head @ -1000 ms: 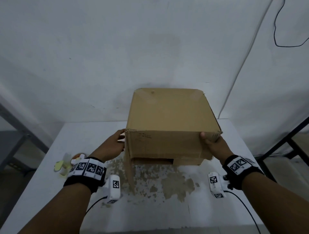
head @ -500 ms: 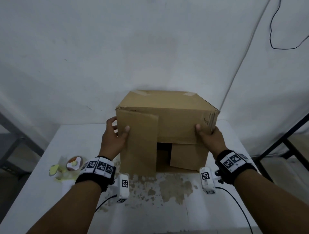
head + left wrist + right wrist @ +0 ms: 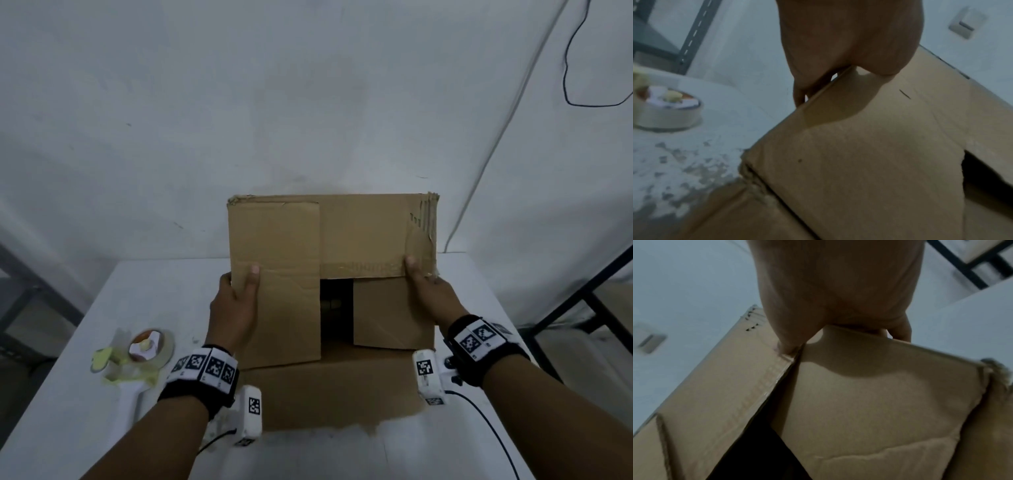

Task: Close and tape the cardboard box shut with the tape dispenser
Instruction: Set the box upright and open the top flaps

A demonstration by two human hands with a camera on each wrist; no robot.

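Gripping the cardboard box (image 3: 359, 233) at mid-table (image 3: 479, 281) — left hand (image 3: 234, 305) clasps its left edge, right hand (image 3: 433, 298) its right edge, thumbs on top; flaps partly shut, dark gap between. Tape dispenser (image 3: 137, 359) lies left, apart.

A bare back room, more storeroom or small workshop than a home. The walls (image 3: 239, 120) are plain white plaster, scuffed and stained, with a black cable (image 3: 568, 61) looping down one of them and a thin white cord (image 3: 493, 144) running slantwise beside it. A wall switch plate (image 3: 964, 22) is the only fitting. The white table (image 3: 68, 359) has paint worn off in flakes (image 3: 680, 164). Grey slotted-steel shelving uprights (image 3: 694, 32) stand to the left, and a black metal frame (image 3: 589, 301) to the right. A cardboard box (image 3: 359, 233) and a tape dispenser (image 3: 137, 356) on the table suggest packing work.
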